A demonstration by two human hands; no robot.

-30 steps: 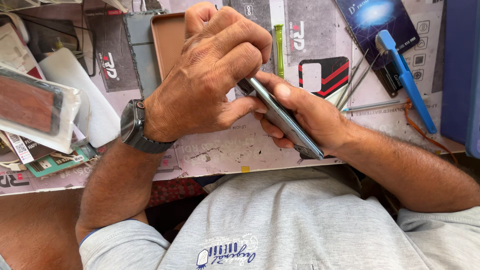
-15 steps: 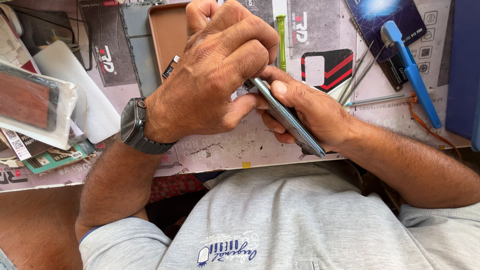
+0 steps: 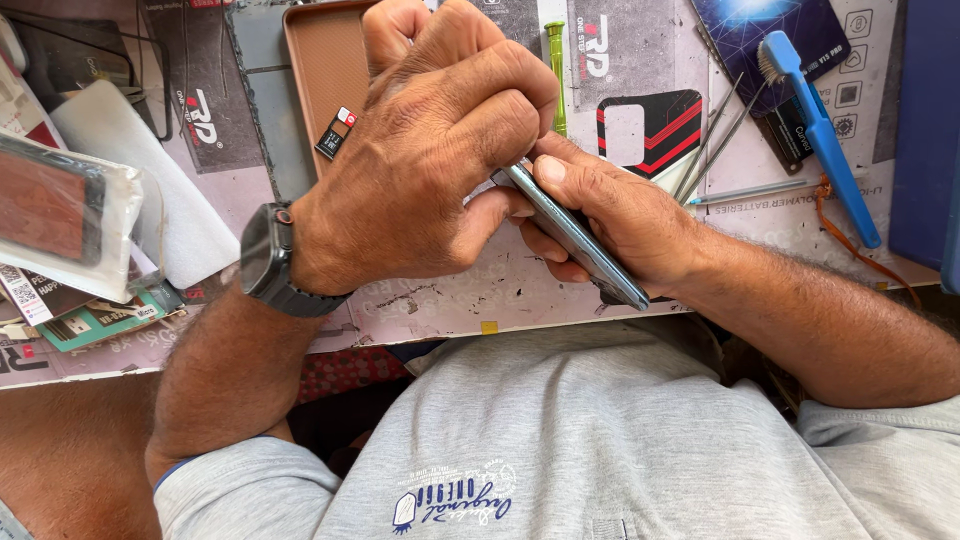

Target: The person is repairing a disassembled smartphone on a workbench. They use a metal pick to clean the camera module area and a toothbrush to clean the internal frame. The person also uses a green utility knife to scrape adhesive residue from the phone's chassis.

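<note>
Phone (image 3: 575, 238) held edge-up between both hands, just above the surface (image 3: 500, 290). Right hand (image 3: 620, 215) grips it from behind, thumb on the top edge. Left hand (image 3: 430, 160) curled tight over its upper end (fingertips hidden). Brown tray (image 3: 325, 70) beyond the phone, blue brush (image 3: 820, 130) well right of it.

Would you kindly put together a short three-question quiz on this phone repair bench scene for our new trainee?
1. True or false: the right hand holds the phone edge-up above the bench.
2. Which wrist wears the dark watch? A) left B) right C) neither
3. Fill in: the blue brush lies to the person's ____ of the brown tray.

Key
1. True; the left hand closes over the phone's upper end, hiding what its fingertips do.
2. A
3. right
</note>
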